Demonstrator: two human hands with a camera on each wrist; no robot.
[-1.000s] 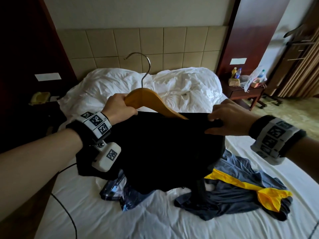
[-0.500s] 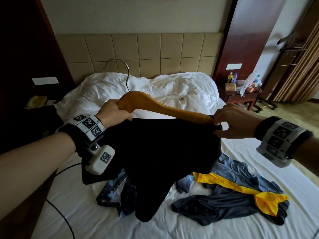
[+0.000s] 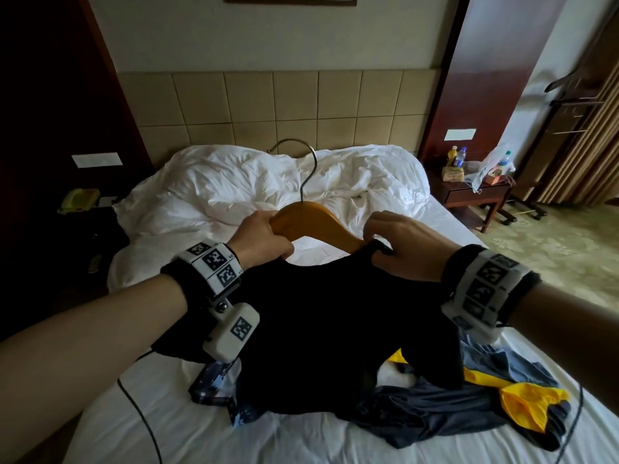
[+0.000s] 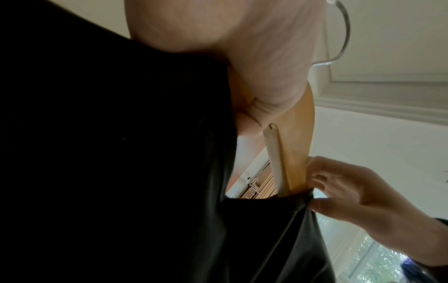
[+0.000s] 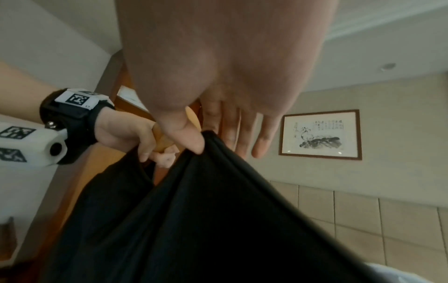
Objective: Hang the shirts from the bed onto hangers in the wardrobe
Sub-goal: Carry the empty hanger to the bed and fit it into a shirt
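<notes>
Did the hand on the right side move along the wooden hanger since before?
Yes. The right hand slid inward along the wooden hanger toward its metal hook, pinching the black shirt.

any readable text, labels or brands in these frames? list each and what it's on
None legible.
Framed picture: columns of calligraphy, too small to read.
Wristband tags: coded squares, tiny edge marks blurred.
Bottles on nightstand: labels too small.
Wall plates: blank.
</notes>
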